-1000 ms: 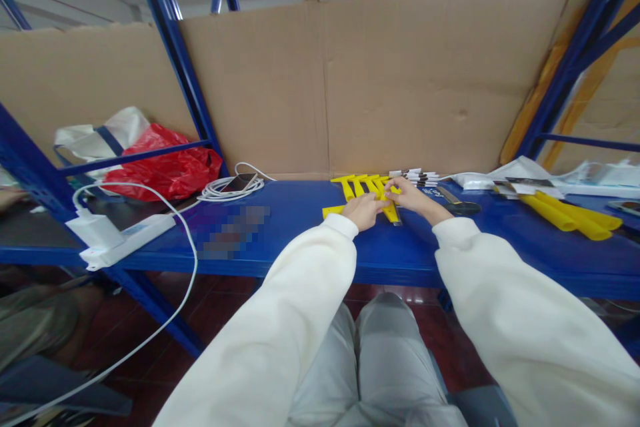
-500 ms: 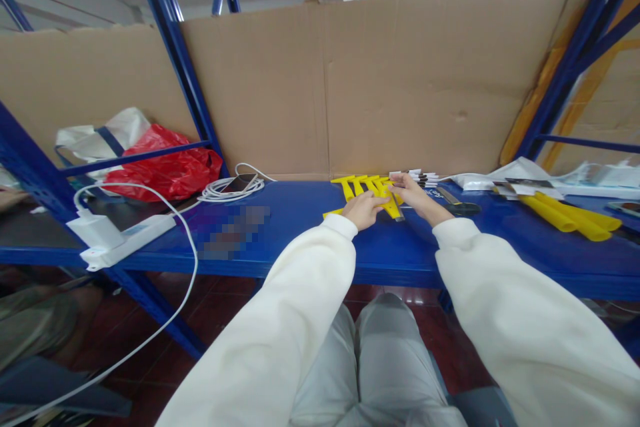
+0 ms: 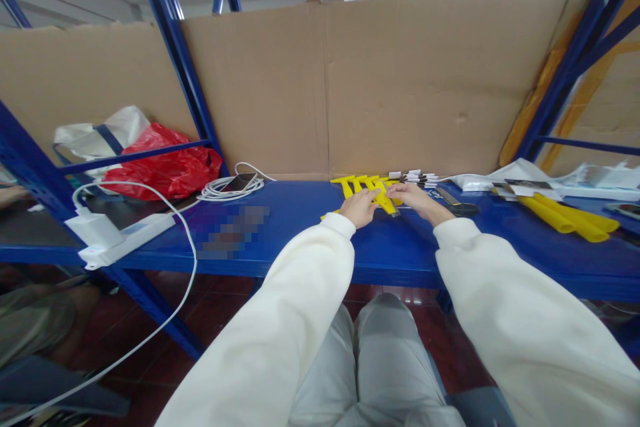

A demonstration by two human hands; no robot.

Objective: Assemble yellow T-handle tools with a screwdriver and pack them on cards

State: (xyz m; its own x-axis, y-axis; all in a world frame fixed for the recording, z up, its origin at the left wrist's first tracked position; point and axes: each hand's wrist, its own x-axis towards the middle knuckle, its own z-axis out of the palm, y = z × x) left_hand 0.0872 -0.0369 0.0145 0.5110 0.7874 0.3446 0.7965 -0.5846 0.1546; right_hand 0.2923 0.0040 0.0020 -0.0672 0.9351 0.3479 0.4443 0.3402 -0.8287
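Observation:
Over the blue tabletop [image 3: 300, 220], my left hand [image 3: 358, 208] and my right hand [image 3: 416, 200] meet at a yellow T-shaped piece [image 3: 384, 204] with a greyish tip pointing toward me. The left fingers are closed on its left side; the right thumb and fingers pinch its upper right part. Fingertips partly hide the piece, and its exact kind is unclear. Just behind the left hand, several similar yellow T-shaped pieces [image 3: 345, 183] lie in a row. A stack of white-and-dark strips [image 3: 419, 178] lies behind my right hand.
Right of my hand lies a dark flat tool [image 3: 457, 205]. Yellow rolled sheets [image 3: 570, 217] lie farther right. To the left are a coiled white cable [image 3: 227, 192], a power strip [image 3: 135, 239] and a red bag [image 3: 165, 163]. A cardboard panel [image 3: 400, 87] stands behind.
The yellow piece between my hands has shifted slightly away and left, its tip less extended toward me. My right fingers have come lower over it; the left hand has moved slightly left.

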